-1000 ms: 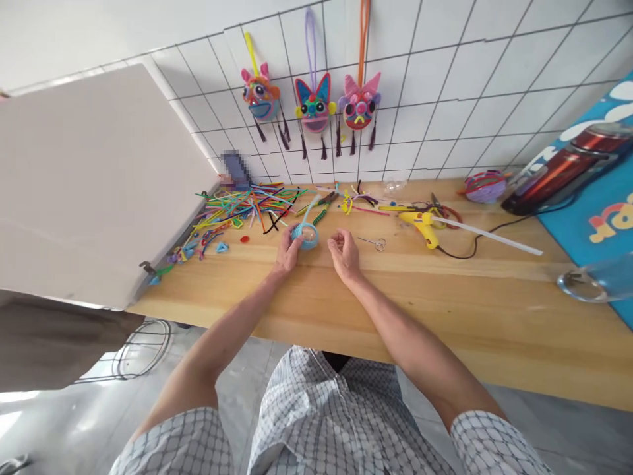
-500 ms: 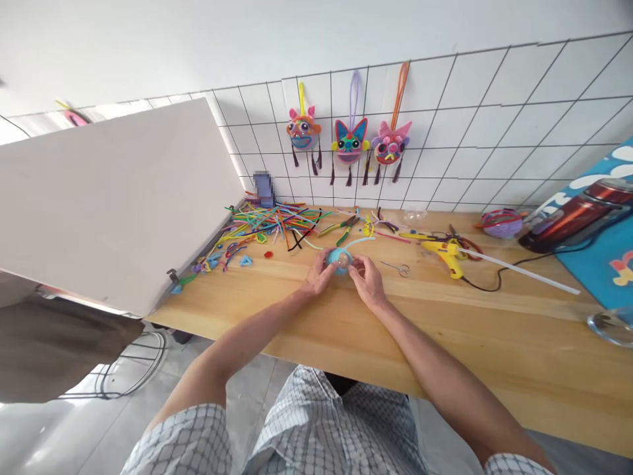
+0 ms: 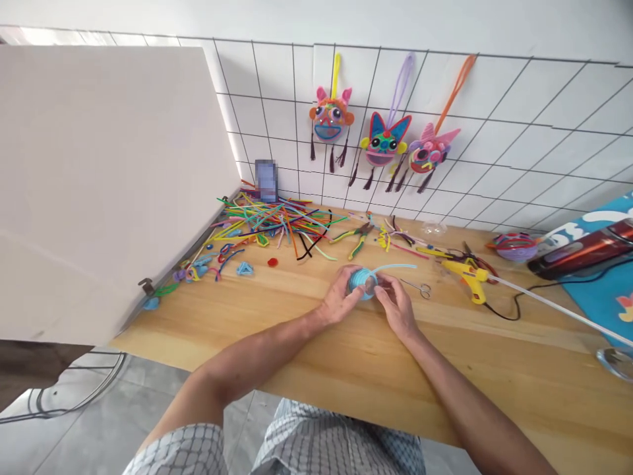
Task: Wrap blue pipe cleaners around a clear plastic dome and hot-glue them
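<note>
Between both hands is a small clear plastic ball wrapped in light blue pipe cleaner (image 3: pixel 360 280). A loose end of the pipe cleaner sticks out to the right. My left hand (image 3: pixel 341 295) grips the ball's left side, fingers curled behind it and thumb in front. My right hand (image 3: pixel 397 305) holds the right side with its fingertips, near the uncovered clear patch. Just right of that hand lie small scissors (image 3: pixel 420 289). Green-and-yellow pliers (image 3: pixel 354 239) rest behind the ball.
A heap of coloured pipe cleaners (image 3: pixel 281 221) lies at the back left by a phone (image 3: pixel 267 180). A yellow glue gun (image 3: pixel 467 277) with a cord lies right, near a red thermos (image 3: pixel 583 251). A white board (image 3: pixel 113 185) stands left. Decorated masks (image 3: pixel 386 145) hang on the wall grid.
The view has shifted, so the table's things sit differently in the frame. Both hands still hold the wrapped ball, which seems slightly turned.
</note>
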A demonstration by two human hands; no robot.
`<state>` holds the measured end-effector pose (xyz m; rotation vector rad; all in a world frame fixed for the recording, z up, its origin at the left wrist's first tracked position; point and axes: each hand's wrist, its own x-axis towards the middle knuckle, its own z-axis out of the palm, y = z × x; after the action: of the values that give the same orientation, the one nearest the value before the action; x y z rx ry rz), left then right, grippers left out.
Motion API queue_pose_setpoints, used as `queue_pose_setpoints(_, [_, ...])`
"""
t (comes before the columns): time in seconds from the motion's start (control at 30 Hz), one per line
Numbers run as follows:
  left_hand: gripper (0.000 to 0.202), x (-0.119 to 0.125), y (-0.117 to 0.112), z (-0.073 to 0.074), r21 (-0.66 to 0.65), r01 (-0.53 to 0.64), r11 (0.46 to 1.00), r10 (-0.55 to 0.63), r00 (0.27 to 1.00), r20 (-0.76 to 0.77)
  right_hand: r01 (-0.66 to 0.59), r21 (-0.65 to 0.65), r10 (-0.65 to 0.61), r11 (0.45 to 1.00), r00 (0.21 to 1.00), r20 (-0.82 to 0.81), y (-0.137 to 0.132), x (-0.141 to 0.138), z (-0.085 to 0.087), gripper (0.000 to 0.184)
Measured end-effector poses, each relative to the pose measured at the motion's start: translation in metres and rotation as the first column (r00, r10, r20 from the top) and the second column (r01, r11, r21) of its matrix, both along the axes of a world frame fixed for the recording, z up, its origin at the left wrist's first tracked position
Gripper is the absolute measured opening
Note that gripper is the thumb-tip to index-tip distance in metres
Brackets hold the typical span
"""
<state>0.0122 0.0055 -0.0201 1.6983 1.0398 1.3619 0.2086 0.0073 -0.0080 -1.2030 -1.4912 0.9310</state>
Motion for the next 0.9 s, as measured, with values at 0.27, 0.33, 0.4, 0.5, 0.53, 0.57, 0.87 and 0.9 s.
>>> queue_pose_setpoints(0.27, [0.046, 0.0027, 0.0018, -0.0002, 0.014, 0.008, 1.000, -0.008, 1.000, -0.017, 0.015, -0.028, -0.015, 1.000, 1.000, -0.024, -0.0011, 0.0010, 0.0005, 0.060])
queue_pose_setpoints(0.33, [0.047, 0.0028, 0.0026, -0.0017, 0.028, 0.010, 1.000, -0.009, 1.000, -0.024, 0.012, -0.018, -0.012, 1.000, 1.000, -0.020, -0.0023, -0.0003, 0.0018, 0.059])
queue_pose_setpoints(0.4, [0.047, 0.0022, 0.0032, -0.0023, 0.047, 0.017, 0.999, -0.015, 0.999, -0.035, 0.010, 0.004, -0.010, 1.000, 1.000, -0.014, -0.0033, -0.0021, 0.0027, 0.058])
queue_pose_setpoints(0.5, [0.047, 0.0002, 0.0031, -0.0009, 0.071, 0.035, 0.997, -0.031, 0.998, -0.059, 0.017, 0.024, -0.017, 1.000, 1.000, -0.007, -0.0031, -0.0046, 0.0020, 0.057])
queue_pose_setpoints(0.53, [0.047, -0.0006, 0.0029, -0.0001, 0.076, 0.039, 0.996, -0.034, 0.997, -0.067, 0.015, 0.013, -0.015, 1.000, 1.000, -0.013, -0.0027, -0.0053, 0.0011, 0.058])
queue_pose_setpoints(0.57, [0.048, -0.0014, 0.0026, 0.0007, 0.080, 0.043, 0.996, -0.037, 0.997, -0.075, 0.009, -0.006, -0.009, 1.000, 1.000, -0.023, -0.0021, -0.0057, 0.0001, 0.059])
queue_pose_setpoints(0.87, [0.048, -0.0052, 0.0005, 0.0023, 0.086, 0.053, 0.995, -0.043, 0.992, -0.117, -0.046, -0.047, 0.043, 0.998, 0.997, -0.056, -0.0022, -0.0057, -0.0025, 0.058])
queue_pose_setpoints(0.9, [0.049, -0.0054, 0.0000, 0.0026, 0.086, 0.054, 0.995, -0.043, 0.992, -0.120, -0.049, -0.051, 0.046, 0.997, 0.997, -0.059, -0.0026, -0.0059, -0.0018, 0.057])
